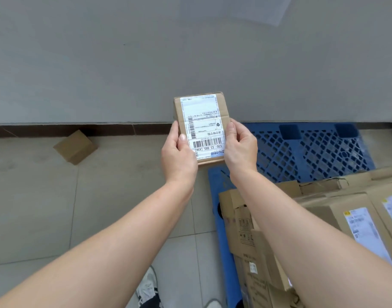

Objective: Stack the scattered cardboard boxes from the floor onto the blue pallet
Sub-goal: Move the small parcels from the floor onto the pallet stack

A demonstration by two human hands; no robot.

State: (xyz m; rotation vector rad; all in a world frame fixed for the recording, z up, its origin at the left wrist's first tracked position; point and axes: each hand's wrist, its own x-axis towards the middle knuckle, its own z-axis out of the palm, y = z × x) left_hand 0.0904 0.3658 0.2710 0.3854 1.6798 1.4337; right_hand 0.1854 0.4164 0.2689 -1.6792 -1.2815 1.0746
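A small flat cardboard box (pixel 201 123) with a white shipping label and barcodes is held up in the air between both hands. My left hand (pixel 178 155) grips its left edge, thumb on the label. My right hand (pixel 240 147) grips its right edge. The box hangs over the floor just left of the blue pallet (pixel 312 152), whose far lattice part is bare. Several larger cardboard boxes (pixel 323 218) lie stacked on the near part of the pallet. Another small plain cardboard box (pixel 76 146) lies on the tiled floor by the wall, at the left.
A grey wall (pixel 190 52) with a dark skirting strip rises straight ahead. Beige floor tiles spread to the left of the pallet. My shoes (pixel 147 287) show at the bottom edge, close to the pallet's near left corner.
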